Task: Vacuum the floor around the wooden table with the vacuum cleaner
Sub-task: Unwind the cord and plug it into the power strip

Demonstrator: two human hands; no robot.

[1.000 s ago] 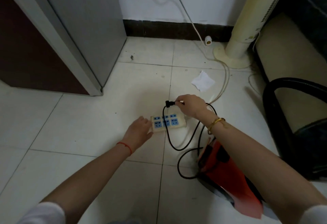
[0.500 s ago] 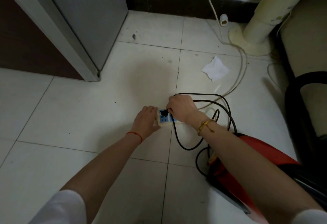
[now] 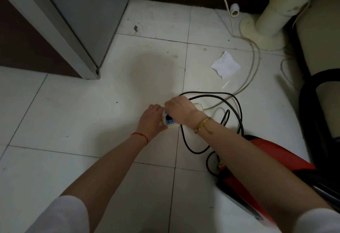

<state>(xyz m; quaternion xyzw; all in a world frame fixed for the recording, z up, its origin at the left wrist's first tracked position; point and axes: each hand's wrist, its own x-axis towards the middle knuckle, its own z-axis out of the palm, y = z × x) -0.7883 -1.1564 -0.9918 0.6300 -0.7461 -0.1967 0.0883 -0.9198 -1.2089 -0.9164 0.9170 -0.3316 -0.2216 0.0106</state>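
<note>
A cream power strip with blue sockets lies on the white tile floor. My left hand grips its left end, thumb along the near edge. My right hand is curled over the strip, fingers down on the black plug, which sits in a socket. The plug's black cord loops across the floor to the red vacuum cleaner at my lower right, partly hidden by my right forearm. No wooden table is in view.
A grey cabinet or fridge stands at the upper left. A cream fan base and a white cable are at the upper right. A crumpled tissue lies on the tiles. The black vacuum hose arcs at the right edge.
My right hand brought the plug down from above the strip and pushed it into a socket. My left hand moved in and took hold of the strip's end. The camera tilted lower.
</note>
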